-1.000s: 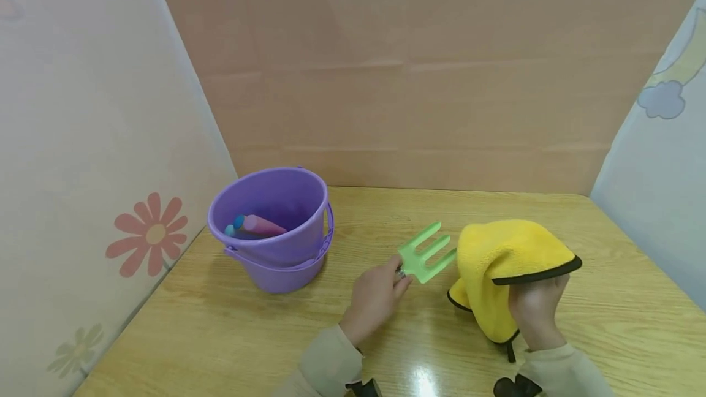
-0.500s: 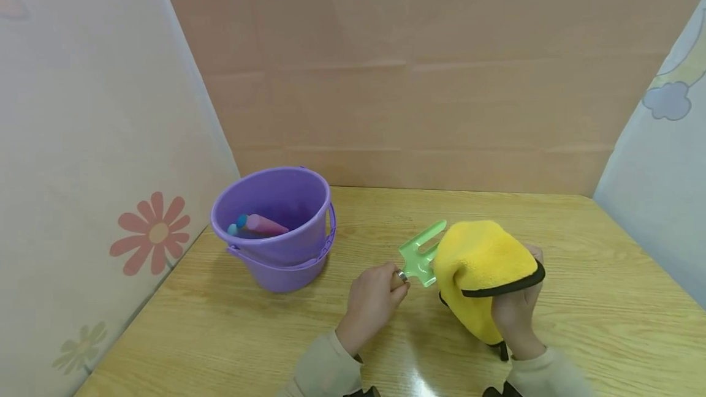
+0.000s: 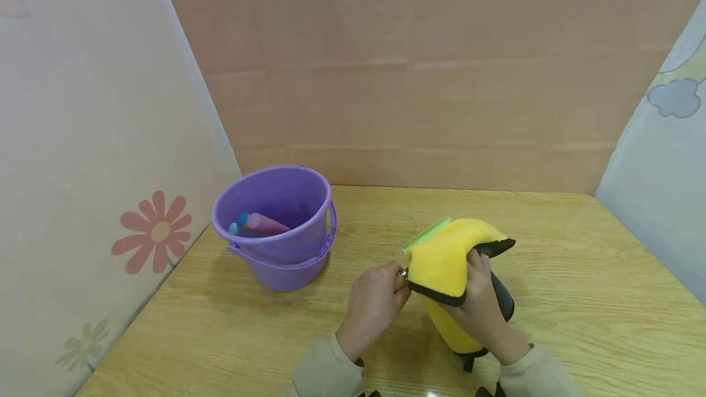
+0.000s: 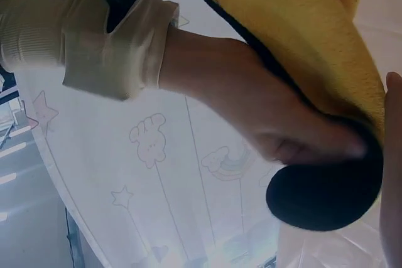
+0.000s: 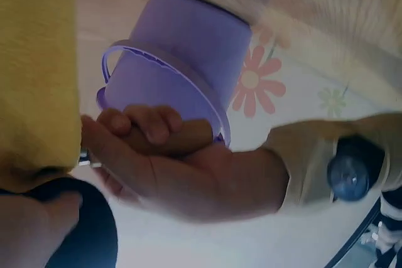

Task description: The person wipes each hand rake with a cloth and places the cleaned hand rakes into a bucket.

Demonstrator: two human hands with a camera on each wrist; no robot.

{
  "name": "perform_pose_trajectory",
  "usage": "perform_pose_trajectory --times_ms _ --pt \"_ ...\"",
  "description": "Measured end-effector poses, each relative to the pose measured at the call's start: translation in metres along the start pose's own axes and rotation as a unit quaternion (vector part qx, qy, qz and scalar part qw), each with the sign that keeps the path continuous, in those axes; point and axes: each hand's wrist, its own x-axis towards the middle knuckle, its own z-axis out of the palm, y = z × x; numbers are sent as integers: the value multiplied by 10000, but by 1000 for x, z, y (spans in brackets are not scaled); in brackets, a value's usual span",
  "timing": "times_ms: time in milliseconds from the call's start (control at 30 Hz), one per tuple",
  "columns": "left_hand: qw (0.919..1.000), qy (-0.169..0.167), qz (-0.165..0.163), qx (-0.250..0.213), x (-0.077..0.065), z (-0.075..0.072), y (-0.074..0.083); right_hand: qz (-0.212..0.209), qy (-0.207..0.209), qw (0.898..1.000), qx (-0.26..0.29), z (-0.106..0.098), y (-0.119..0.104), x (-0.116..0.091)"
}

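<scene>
My left hand grips the wooden handle of a hand fork, just below its metal collar. One edge of the light green fork head shows; a yellow plush cloth with black edging covers the rest. My right hand holds this cloth, fingers curled into its folds, and presses it over the tines. A dark grey underside hangs out below that hand in the left wrist view. Where cloth and tines meet is hidden.
A purple bucket with its carry handle folded down stands at the left of the wooden table. Inside lie a pink cylindrical piece and blue-ended pieces. Printed panels rise at both sides, and a brown backdrop stands behind.
My right hand has moved left with the cloth, from beside the fork to over its head, hiding most of the tines. The left hand stays almost still.
</scene>
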Motion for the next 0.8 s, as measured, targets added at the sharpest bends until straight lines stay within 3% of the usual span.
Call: perform_pose_trajectory --times_ms 100,267,400,633,800 --pt "9999 -6 118 -53 -2 -3 4 -182 -461 9964 -685 0 -1 -3" --pt "9996 44 271 -65 -6 -6 9 -104 -726 9940 -815 -3 -4 0" --pt "9991 153 366 123 -5 -4 10 254 -831 9930 -799 -5 -9 5" --pt "9966 309 446 627 -7 -4 13 1287 -1052 9859 -211 -11 -18 11" --pt "9925 490 562 974 -9 -3 16 1579 -989 9817 -393 -10 -23 10"
